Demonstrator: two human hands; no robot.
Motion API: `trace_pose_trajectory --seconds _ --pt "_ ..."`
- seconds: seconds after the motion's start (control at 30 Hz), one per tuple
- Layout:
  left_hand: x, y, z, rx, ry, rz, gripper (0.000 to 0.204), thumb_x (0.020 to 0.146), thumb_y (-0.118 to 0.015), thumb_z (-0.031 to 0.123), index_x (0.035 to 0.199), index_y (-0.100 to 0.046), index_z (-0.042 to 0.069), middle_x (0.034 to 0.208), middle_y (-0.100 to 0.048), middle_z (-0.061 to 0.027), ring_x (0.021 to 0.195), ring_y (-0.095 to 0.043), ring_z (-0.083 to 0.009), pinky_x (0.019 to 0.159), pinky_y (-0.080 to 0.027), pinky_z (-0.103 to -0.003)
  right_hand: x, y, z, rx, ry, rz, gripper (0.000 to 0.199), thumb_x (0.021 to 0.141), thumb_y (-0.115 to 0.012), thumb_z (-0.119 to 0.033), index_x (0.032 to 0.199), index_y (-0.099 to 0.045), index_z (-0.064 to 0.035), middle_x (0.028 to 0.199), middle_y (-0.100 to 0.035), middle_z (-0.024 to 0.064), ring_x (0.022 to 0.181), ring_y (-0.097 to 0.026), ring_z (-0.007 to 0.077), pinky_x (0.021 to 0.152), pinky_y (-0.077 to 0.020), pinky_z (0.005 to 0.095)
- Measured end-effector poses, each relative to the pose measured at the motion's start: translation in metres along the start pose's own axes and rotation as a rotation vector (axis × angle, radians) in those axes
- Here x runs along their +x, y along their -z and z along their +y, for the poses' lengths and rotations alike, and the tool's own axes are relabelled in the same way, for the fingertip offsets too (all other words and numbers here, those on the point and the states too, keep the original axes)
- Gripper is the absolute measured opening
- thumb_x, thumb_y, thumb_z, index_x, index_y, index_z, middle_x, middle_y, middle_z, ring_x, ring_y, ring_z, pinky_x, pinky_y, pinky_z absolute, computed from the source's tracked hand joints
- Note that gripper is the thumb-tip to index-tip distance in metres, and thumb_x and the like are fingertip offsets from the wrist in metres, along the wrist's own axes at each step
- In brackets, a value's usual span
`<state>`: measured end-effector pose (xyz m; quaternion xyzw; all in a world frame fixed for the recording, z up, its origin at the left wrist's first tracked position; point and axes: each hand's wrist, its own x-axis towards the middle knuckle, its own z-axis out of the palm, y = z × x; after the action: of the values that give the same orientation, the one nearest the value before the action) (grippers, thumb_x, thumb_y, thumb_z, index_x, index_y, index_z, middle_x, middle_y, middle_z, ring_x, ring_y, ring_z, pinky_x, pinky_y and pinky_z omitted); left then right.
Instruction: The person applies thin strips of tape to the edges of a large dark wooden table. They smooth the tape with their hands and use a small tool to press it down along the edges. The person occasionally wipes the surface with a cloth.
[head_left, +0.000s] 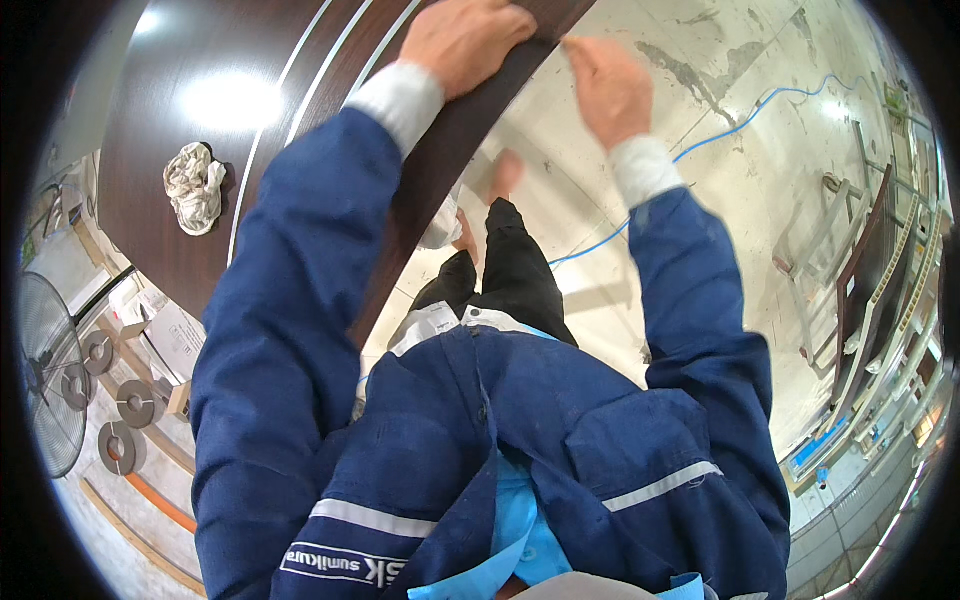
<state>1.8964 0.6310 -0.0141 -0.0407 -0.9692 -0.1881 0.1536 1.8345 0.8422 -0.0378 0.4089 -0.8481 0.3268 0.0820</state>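
A dark brown wood-grain panel (150, 170) with pale inlaid strips lies at the upper left. My left hand (465, 45) rests over its far right part, fingers curled closed; whatever they hold, if anything, is hidden. Just off the panel's right edge, my right hand (612, 92) is closed, with thumb and fingertips pinched together beside the edge. Anything in that pinch is too small to make out. On the panel, well left of my left hand, sits a crumpled off-white rag (194, 188).
A blue hose (740, 128) runs across the pale floor (700, 60). Metal frames and long strips (880, 290) stand at the right. At the left are a fan (50, 375), several dark rolls of edge banding (122, 447) and a cardboard box (175, 340).
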Motion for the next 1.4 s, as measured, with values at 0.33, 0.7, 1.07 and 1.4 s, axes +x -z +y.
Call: trace_pose_trajectory --seconds 0.33,0.7,1.07,1.4 --pt "-0.18 0.06 0.074 0.021 0.186 -0.261 0.083 0.089 -0.071 0.056 0.153 -0.048 0.008 0.158 -0.047 -0.0136 0.147 -0.04 -0.0316 0.125 -0.025 -0.05 -0.1 0.013 -0.045 0.186 -0.374 -0.461 0.023 0.102 -0.055 -0.018 0.122 -0.061 -0.0084 0.095 -0.073 0.0207 0.089 -0.07 0.0438 0.074 -0.0555 0.0527" --pt "-0.225 0.044 0.096 0.068 0.33 -0.33 0.092 0.095 -0.064 0.056 0.162 -0.033 0.001 0.171 -0.028 -0.0218 0.162 -0.018 -0.0364 0.132 -0.008 -0.052 -0.001 -0.014 0.014 -0.17 0.044 -0.09 0.051 0.099 -0.052 -0.014 0.149 -0.057 -0.0248 0.093 -0.073 0.0231 0.08 -0.07 0.0431 0.07 -0.0564 0.0521" --pt "-0.464 0.126 0.126 0.227 0.547 -0.361 0.08 0.102 -0.05 0.051 0.162 -0.033 0.002 0.172 -0.022 -0.024 0.162 -0.012 -0.0419 0.13 -0.002 -0.06 -0.108 0.008 -0.142 0.128 0.026 -0.313 0.058 0.09 -0.059 -0.007 0.147 -0.058 -0.0196 0.099 -0.074 0.0156 0.088 -0.072 0.0324 0.074 -0.0588 0.0475" --pt "-0.459 0.124 0.128 0.209 0.589 -0.25 0.078 0.102 -0.052 0.048 0.162 -0.034 0.003 0.171 -0.026 -0.0218 0.162 -0.016 -0.0384 0.131 -0.004 -0.057 -0.174 -0.003 -0.226 0.232 0.328 -0.801 0.055 0.092 -0.063 -0.01 0.146 -0.054 -0.0086 0.088 -0.069 0.0168 0.089 -0.073 0.0338 0.08 -0.0585 0.0512"
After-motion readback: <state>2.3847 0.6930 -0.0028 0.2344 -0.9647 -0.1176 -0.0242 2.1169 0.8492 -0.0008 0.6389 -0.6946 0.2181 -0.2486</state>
